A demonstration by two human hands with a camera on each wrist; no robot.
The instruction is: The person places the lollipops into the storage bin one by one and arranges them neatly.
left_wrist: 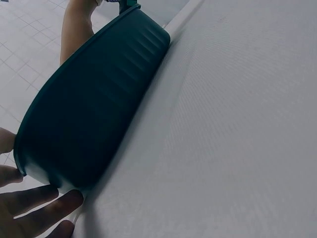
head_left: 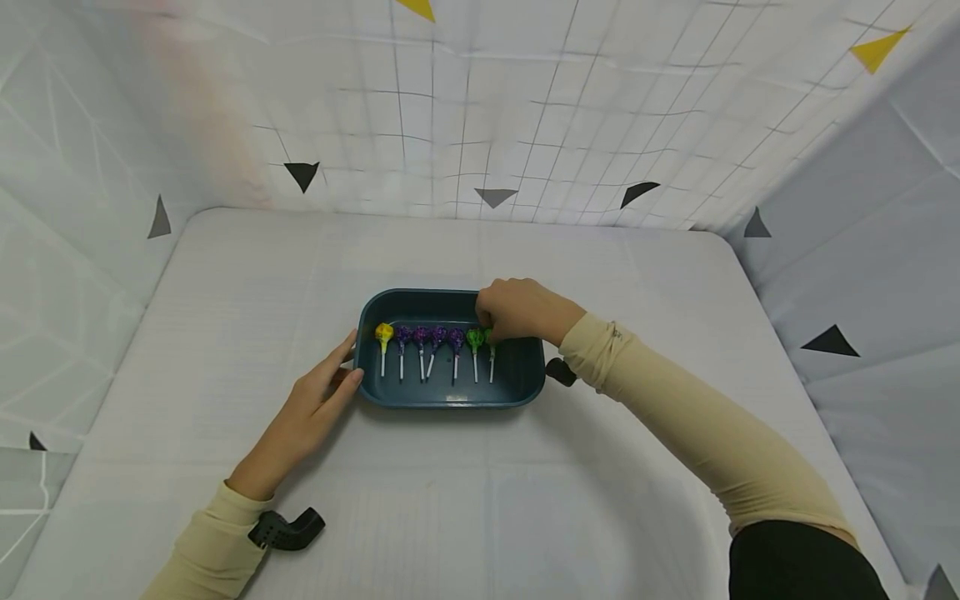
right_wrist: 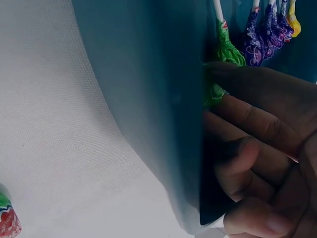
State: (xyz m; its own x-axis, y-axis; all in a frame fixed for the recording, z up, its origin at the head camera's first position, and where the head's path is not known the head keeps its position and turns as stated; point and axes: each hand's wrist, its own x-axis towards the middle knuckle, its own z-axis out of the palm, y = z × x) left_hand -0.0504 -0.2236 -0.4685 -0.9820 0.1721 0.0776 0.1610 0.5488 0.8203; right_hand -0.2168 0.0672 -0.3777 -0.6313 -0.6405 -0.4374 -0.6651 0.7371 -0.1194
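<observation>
A dark teal tray (head_left: pixel 450 400) holds a row of wrapped lollipops, their white sticks toward the person. From the left come a yellow lollipop (head_left: pixel 384 332), several purple lollipops (head_left: pixel 421 335) and a green lollipop (head_left: pixel 475 337). My right hand (head_left: pixel 527 308) reaches over the right end of the tray and pinches the head of the rightmost green lollipop (right_wrist: pixel 214 95) between thumb and finger. Against the tray's left end rests my left hand (head_left: pixel 318 402), its fingers fairly straight along the outer wall; the left wrist view shows the fingertips (left_wrist: pixel 74 197) touching the wall.
The tray stands on a white-covered table (head_left: pixel 420 492), with white sheets hanging behind and at both sides. In the right wrist view a small green and red printed object (right_wrist: pixel 9 218) lies on the table outside the tray, partly cut off. A black wrist device (head_left: pixel 287 530) sits on the left forearm.
</observation>
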